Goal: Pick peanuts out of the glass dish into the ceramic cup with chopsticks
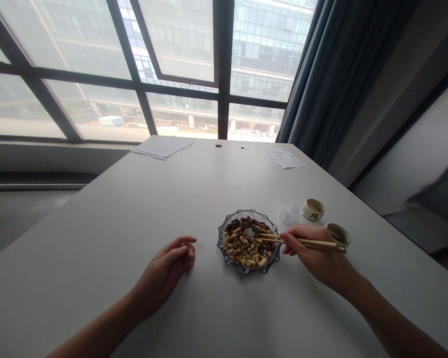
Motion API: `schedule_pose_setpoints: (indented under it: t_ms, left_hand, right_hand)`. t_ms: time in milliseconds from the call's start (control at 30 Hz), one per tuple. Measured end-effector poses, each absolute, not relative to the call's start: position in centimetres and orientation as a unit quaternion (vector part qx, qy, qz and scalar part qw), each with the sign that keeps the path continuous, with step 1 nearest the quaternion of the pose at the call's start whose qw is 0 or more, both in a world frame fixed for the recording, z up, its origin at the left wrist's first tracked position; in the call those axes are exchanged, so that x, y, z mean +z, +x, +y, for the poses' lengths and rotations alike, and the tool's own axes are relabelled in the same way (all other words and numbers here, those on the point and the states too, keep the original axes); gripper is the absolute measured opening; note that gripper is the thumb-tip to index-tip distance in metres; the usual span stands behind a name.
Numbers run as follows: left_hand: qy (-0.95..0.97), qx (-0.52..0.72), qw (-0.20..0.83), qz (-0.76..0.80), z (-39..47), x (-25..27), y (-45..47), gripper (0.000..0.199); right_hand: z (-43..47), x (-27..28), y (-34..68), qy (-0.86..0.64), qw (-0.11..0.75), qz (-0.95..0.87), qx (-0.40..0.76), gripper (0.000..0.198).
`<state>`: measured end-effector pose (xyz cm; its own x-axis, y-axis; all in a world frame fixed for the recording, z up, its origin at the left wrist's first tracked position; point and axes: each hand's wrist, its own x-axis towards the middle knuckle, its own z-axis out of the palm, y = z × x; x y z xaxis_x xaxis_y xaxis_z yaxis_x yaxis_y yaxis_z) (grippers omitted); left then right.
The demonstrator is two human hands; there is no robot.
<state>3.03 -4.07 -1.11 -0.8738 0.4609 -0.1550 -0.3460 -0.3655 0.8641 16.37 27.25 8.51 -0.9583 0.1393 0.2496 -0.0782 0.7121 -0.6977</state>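
My right hand [317,261] is closed around a pair of wooden chopsticks [321,243]. Their tips reach into a scalloped glass dish [221,239], among its contents; I cannot tell whether they pinch anything. Unshelled peanuts [242,247] fill the dish's front and sides, and dark seed-like pieces [249,223] lie toward the back. Left of the dish, apart from it, my left hand [168,266] rests over the table, loosely curled with the index finger straighter than the others. Nothing shows in it.
Behind my right hand stand a clear plastic cup [290,213] and a beige cup with a dark mark [313,209]. A second beige cup [338,234] is partly hidden by that hand. Papers [164,146] and another sheet [285,158] lie at the white table's [134,219] far end.
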Motion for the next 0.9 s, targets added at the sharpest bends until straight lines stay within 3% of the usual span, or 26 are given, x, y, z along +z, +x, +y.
schedule_pose_setpoints:
  t_ms: [333, 900]
  left_hand:
    - [0.066, 0.827, 0.246, 0.502, -4.2, -1.5, 3.0, 0.015]
    - [0.055, 0.822, 0.232, 0.517, -4.0, -0.7, 3.4, 0.015]
  right_hand:
    - [28.2, 8.9, 15.6, -0.035, 0.097, -0.905, 0.412, 0.042]
    - [29.6, 2.6, 15.9, -0.207, 0.248, -0.679, 0.659, 0.046]
